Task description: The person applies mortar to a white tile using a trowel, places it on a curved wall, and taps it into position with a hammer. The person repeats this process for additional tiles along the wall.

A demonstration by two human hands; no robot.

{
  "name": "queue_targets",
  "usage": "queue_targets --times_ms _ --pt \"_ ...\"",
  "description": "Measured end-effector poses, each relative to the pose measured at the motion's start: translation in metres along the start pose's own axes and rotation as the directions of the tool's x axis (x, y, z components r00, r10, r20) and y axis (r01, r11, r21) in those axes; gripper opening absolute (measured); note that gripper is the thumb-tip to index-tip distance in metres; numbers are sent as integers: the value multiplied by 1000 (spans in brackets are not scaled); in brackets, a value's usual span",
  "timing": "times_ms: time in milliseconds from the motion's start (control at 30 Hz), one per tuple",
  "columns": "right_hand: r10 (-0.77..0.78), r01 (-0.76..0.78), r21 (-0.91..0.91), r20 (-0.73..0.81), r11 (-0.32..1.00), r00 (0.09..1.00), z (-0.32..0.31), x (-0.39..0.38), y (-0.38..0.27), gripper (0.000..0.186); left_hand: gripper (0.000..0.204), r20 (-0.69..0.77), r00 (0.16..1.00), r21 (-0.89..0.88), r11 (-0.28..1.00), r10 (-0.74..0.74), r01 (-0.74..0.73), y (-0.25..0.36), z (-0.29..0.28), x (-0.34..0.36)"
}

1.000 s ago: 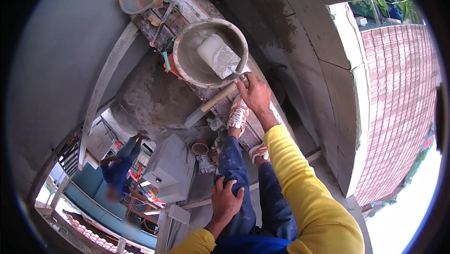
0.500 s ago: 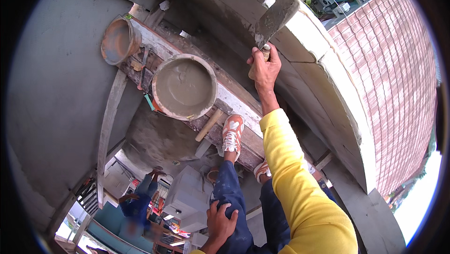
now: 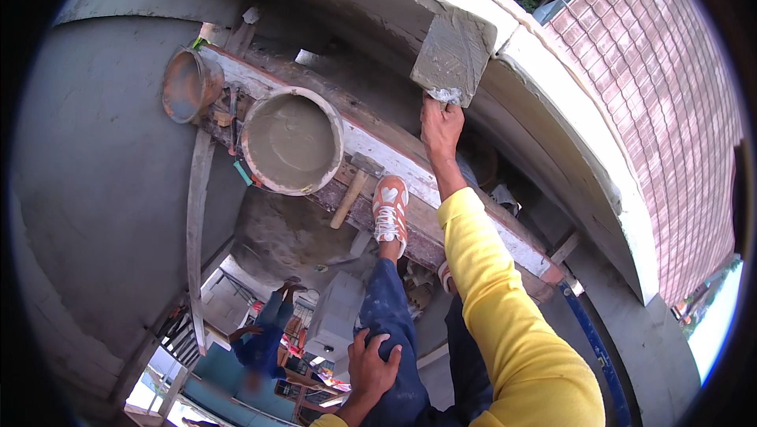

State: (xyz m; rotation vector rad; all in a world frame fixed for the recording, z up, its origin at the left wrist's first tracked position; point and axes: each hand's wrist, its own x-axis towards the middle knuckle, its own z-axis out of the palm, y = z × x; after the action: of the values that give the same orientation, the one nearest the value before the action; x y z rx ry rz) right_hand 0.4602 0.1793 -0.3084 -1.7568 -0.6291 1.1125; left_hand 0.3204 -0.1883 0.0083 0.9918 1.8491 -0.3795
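Note:
My right hand grips the handle of a trowel, whose broad, mortar-smeared blade lies flat to view against the edge of the concrete ledge. Whether the blade touches the ledge, I cannot tell. My left hand rests on my left knee, fingers spread, holding nothing. Left of my right hand, a round bucket filled with wet grey mortar stands on a plank scaffold. A hammer with a wooden handle lies between the bucket and my left shoe.
A second, stained bucket stands at the plank's far left end. A tool with a teal handle lies beside the mortar bucket. On the right are a blue spirit level and a tiled roof. Another person is below, lower left.
The trowel's blade has turned from a slanted, edge-on pose to face flat to view, and my right hand has come slightly lower. My left hand stays on the knee. The view has shifted.

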Motion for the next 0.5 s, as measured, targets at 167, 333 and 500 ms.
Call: queue_targets --times_ms 167,333,500 --pt "119 -119 18 -2 993 993 -33 -42 4 51 42 -15 999 -25 999 -42 41 6 6 -4" --pt "180 -206 -153 -167 967 969 -130 -94 35 42 44 -5 1000 17 1000 -9 9 5 9 -4" --pt "-123 79 -373 -95 924 988 -198 -159 -49 37 44 -31 999 29 999 -23 24 3 9 -3"
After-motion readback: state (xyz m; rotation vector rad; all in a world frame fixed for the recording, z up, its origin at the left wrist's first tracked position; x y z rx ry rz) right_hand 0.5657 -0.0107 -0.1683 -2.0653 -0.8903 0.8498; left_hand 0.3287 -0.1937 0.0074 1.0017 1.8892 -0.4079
